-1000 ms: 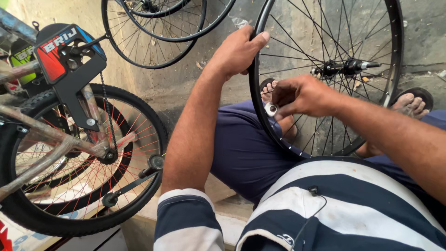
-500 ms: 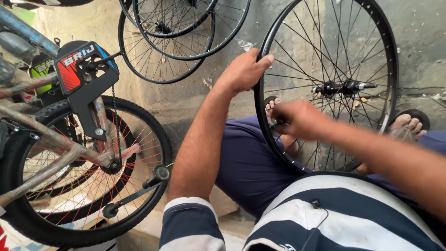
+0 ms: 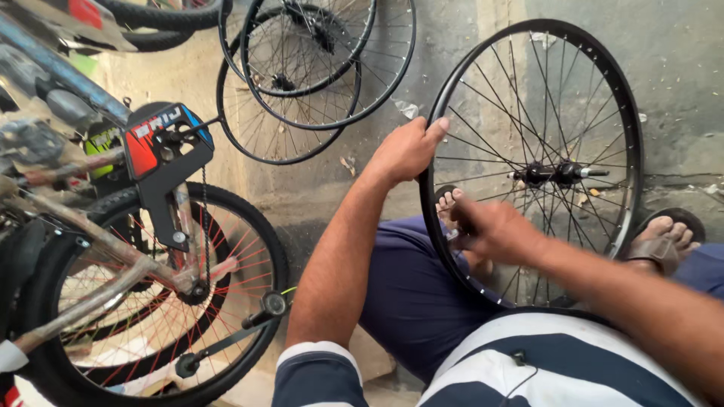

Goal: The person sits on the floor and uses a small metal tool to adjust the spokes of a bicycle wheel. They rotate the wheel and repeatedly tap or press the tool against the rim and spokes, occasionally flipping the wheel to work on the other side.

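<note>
While the bare wheel (image 3: 539, 169) stands upright between the knees, the left hand (image 3: 407, 151) grips its rim's upper left; the right hand (image 3: 494, 230), blurred, pinches a spoke nipple lower left, mid-tightening, judging so.

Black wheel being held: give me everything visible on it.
The bare wheel has a black rim with no tyre, thin dark crossed spokes and a black hub with a silvery axle end sticking out. It looks like metal. It stands upright on its edge between the person's sandalled feet, its bottom hidden behind the striped shirt. The left hand grips the rim's upper left edge; the right hand, blurred, is at the lower left spokes near the rim.
</note>
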